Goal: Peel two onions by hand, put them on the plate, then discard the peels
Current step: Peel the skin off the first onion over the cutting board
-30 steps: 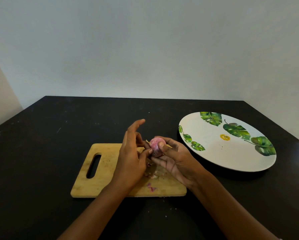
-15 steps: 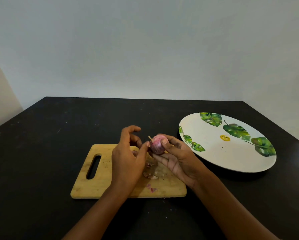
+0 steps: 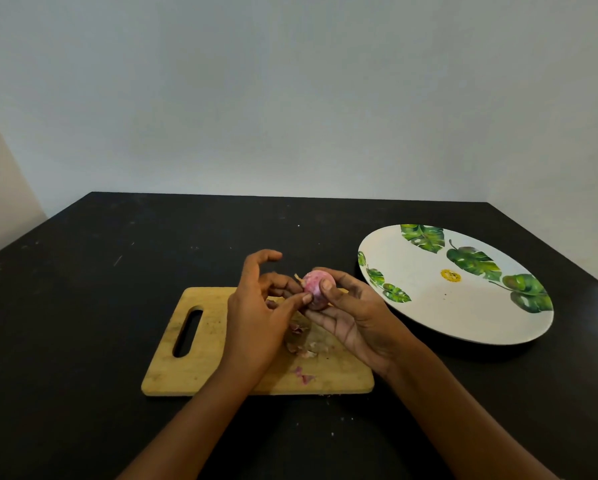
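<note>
Left hand (image 3: 256,313): index curled in since a second ago, thumb brought onto onion (image 3: 319,287), skin apparently pinched. Onion gripped by right hand (image 3: 354,317), thumb and curled fingers, above cutting board (image 3: 200,341) so peels (image 3: 301,342) are caught. Plate (image 3: 464,306) kept near, to the right.

On the table (image 3: 83,306), toward its near edge: the cutting board (image 3: 200,341), handle slot at the left end. On the board's right half, a heap of peels (image 3: 302,341), a few scraps closer to the board's front edge. Above the board's far right corner, clear of it, the onion (image 3: 318,289), pinched between left hand (image 3: 259,317) and right hand (image 3: 356,317) (left over the board's middle, right over its right end). Right of the board and a little behind, the plate (image 3: 429,306), flat on the table.
</note>
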`<action>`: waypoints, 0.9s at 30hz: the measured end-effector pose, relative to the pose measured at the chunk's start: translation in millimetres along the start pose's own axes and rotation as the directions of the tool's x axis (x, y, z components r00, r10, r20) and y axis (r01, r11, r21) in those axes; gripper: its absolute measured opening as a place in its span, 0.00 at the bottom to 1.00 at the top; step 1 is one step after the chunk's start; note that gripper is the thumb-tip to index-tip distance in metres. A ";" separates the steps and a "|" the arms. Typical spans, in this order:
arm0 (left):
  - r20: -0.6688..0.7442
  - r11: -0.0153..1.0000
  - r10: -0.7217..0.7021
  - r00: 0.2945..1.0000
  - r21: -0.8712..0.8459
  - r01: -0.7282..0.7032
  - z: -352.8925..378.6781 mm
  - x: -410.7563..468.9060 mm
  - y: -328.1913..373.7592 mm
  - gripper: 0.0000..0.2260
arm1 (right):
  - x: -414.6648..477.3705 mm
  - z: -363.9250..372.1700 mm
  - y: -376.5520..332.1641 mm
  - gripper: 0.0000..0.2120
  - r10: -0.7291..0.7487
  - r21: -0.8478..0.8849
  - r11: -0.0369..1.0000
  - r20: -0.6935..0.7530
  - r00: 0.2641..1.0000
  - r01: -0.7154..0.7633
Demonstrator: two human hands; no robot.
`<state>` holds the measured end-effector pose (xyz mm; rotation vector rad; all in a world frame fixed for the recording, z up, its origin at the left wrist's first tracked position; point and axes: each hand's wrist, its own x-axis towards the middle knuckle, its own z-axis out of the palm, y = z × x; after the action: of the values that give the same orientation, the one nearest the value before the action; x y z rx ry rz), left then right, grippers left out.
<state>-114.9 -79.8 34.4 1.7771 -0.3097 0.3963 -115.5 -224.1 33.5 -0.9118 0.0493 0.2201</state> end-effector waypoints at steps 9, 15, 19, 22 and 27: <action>-0.025 0.997 -0.063 0.998 -0.046 0.062 -2.3 1.3 -1.3 0.26 | -1.4 -0.4 1.6 0.14 -0.020 -0.032 0.999 0.009 1.000 0.020; -0.002 0.992 -0.100 0.995 -0.076 0.100 -0.5 1.2 -2.4 0.25 | -0.6 -1.7 2.7 0.15 -0.033 -0.038 0.999 0.011 0.999 0.033; 0.048 0.995 -0.083 0.995 -0.050 0.085 1.6 -0.7 0.6 0.22 | -0.8 -0.5 3.0 0.15 -0.032 -0.032 0.999 0.017 0.999 0.032; 0.012 0.996 -0.067 0.998 -0.050 0.067 2.0 -1.5 3.3 0.24 | -0.7 0.4 1.1 0.17 -0.022 -0.007 1.000 0.011 1.000 0.022; -0.076 0.995 -0.076 0.994 -0.071 0.070 2.4 -2.8 4.2 0.28 | -0.6 0.4 0.6 0.19 -0.025 0.004 1.000 -0.002 1.000 0.025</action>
<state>-119.0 -83.1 36.4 1.6960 -0.2001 0.3974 -116.2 -223.5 33.3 -0.9080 0.0400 0.1963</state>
